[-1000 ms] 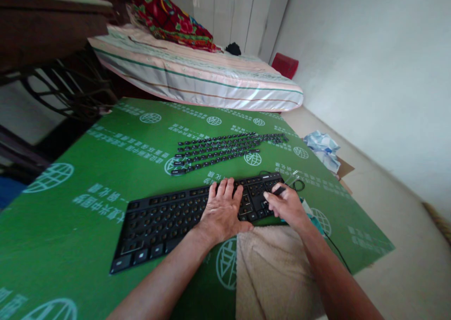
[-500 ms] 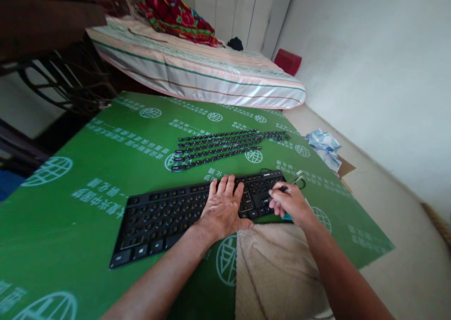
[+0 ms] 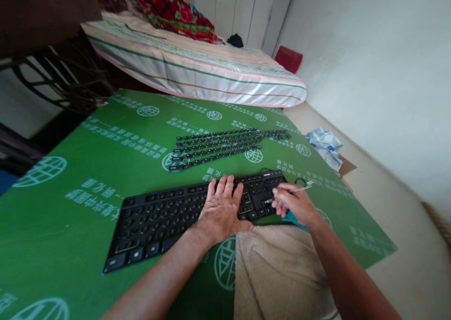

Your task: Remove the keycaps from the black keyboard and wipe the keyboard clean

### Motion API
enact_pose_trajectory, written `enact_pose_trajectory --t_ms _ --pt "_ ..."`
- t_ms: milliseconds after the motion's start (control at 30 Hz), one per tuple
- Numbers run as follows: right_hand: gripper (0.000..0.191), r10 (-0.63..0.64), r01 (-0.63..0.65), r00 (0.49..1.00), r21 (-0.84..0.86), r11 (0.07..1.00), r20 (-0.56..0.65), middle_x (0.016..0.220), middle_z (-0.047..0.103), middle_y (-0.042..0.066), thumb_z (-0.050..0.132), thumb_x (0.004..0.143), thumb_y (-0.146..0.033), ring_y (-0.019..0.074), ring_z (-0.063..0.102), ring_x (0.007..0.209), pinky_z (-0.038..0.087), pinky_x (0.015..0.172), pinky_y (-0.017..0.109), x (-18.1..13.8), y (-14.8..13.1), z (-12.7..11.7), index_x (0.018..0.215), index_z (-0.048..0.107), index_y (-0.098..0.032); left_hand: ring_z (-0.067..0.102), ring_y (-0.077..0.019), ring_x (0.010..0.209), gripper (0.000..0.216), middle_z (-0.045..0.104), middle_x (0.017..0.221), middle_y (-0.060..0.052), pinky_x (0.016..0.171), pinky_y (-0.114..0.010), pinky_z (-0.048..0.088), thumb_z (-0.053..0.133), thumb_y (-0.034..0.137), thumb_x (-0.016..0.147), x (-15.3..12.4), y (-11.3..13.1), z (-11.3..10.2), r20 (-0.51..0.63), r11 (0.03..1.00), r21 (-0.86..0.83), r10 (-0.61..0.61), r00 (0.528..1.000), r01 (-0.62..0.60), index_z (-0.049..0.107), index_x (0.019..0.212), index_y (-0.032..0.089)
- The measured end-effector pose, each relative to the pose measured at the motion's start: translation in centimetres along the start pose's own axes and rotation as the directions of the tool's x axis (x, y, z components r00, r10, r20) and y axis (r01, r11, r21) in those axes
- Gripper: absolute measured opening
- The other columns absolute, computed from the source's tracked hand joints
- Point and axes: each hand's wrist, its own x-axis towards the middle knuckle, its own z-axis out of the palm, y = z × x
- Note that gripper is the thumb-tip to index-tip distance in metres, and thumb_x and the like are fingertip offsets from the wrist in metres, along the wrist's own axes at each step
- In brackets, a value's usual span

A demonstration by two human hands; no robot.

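A black keyboard lies at a slant on the green board, most of its keycaps off. Spread flat over its middle, my left hand presses on it with open fingers. At the number pad, my right hand is closed around a thin silver wire tool, which looks like a keycap puller; its wire ends point right. The right fingertips are close to the few remaining keycaps there, and they partly hide them. Loose black keycaps lie in several neat rows behind the keyboard.
The green board has white printing. Something teal shows under my right wrist, beside beige fabric. Behind stands a bed with a red floral blanket. Crumpled plastic lies on the floor at right.
My right hand has turned, so the wire tool now points more to the right, away from the keys. My left hand stays on the keyboard. The view has shifted slightly.
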Motion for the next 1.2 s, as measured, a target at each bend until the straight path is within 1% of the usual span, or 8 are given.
enact_pose_trajectory --t_ms 100,200,533,733,867,967,1100,1200 --pt "0.014 -0.041 0.046 0.998 -0.096 0.994 0.056 0.048 0.058 -0.003 0.057 0.071 -0.028 0.0085 0.053 0.038 0.042 0.036 0.017 -0.1 -0.2 -0.4 0.064 0.051 -0.018 0.016 -0.0373 0.137 0.100 0.023 0.149 -0.022 0.109 -0.052 0.006 0.057 0.071 0.060 0.0 0.0 0.1 -0.007 1.000 -0.003 0.003 1.000 -0.003 0.035 0.139 0.012" --pt "0.008 -0.052 0.071 0.993 -0.184 0.980 0.106 0.047 0.056 -0.005 0.056 0.069 -0.023 0.0086 0.053 0.040 0.044 0.040 0.018 -0.1 -0.7 -0.9 0.064 0.052 -0.018 0.016 -0.0383 0.137 0.100 0.022 0.148 -0.023 0.109 -0.053 0.006 0.058 0.070 0.061 0.0 0.0 0.1 -0.004 1.000 -0.006 0.010 1.000 -0.010 0.035 0.138 0.011" --pt "0.007 -0.173 0.244 0.963 -0.400 0.884 0.204 0.053 0.056 -0.004 0.055 0.069 -0.017 0.0093 0.052 0.048 0.041 0.047 0.019 0.0 -2.1 -1.4 0.063 0.057 -0.019 0.016 -0.0377 0.137 0.099 0.023 0.148 -0.023 0.109 -0.053 0.006 0.057 0.071 0.061 0.0 0.0 0.0 -0.004 1.000 -0.002 0.003 1.000 -0.003 0.036 0.138 0.012" --pt "0.009 -0.179 0.306 0.932 -0.423 0.853 0.314 0.057 0.056 -0.003 0.055 0.070 -0.018 0.0096 0.051 0.051 0.038 0.048 0.018 0.3 -2.8 -1.6 0.064 0.062 -0.019 0.016 -0.0378 0.137 0.098 0.023 0.148 -0.023 0.109 -0.052 0.006 0.057 0.070 0.062 0.0 0.1 -0.1 0.004 1.000 -0.011 0.005 1.000 -0.005 0.036 0.138 0.011" --pt "0.011 -0.223 0.354 0.922 -0.457 0.816 0.317 0.055 0.056 -0.003 0.056 0.068 -0.016 0.0097 0.049 0.051 0.036 0.049 0.019 0.5 -3.6 -1.1 0.059 0.063 -0.019 0.015 -0.0372 0.137 0.098 0.023 0.149 -0.021 0.109 -0.052 0.005 0.057 0.070 0.062 0.0 0.1 -0.2 0.007 1.000 -0.010 -0.002 1.000 0.002 0.036 0.138 0.012" --pt "0.011 -0.193 0.326 0.929 -0.453 0.830 0.315 0.054 0.057 -0.003 0.055 0.068 -0.016 0.0097 0.050 0.051 0.037 0.048 0.019 0.5 -3.6 -1.1 0.059 0.062 -0.018 0.015 -0.0366 0.137 0.099 0.024 0.149 -0.020 0.109 -0.051 0.005 0.056 0.071 0.061 0.0 0.1 -0.1 0.004 1.000 -0.005 -0.005 1.000 0.005 0.036 0.138 0.013" --pt "0.009 -0.095 0.210 0.949 -0.377 0.902 0.301 0.057 0.061 -0.002 0.054 0.071 -0.020 0.0110 0.055 0.050 0.042 0.049 0.021 0.3 -2.4 -1.5 0.066 0.062 -0.018 0.016 -0.0373 0.137 0.098 0.024 0.148 -0.022 0.109 -0.052 0.005 0.057 0.069 0.062 0.0 0.1 0.0 -0.005 1.000 0.001 0.005 1.000 -0.005 0.036 0.138 0.012" --pt "0.010 -0.121 0.207 0.963 -0.371 0.905 0.242 0.057 0.061 -0.001 0.055 0.073 -0.022 0.0115 0.055 0.051 0.043 0.051 0.022 -0.1 -1.4 -1.6 0.066 0.061 -0.018 0.016 -0.0374 0.137 0.098 0.024 0.148 -0.022 0.109 -0.052 0.005 0.057 0.069 0.061 0.0 0.1 0.1 -0.007 1.000 0.000 0.000 1.000 0.000 0.036 0.138 0.012"
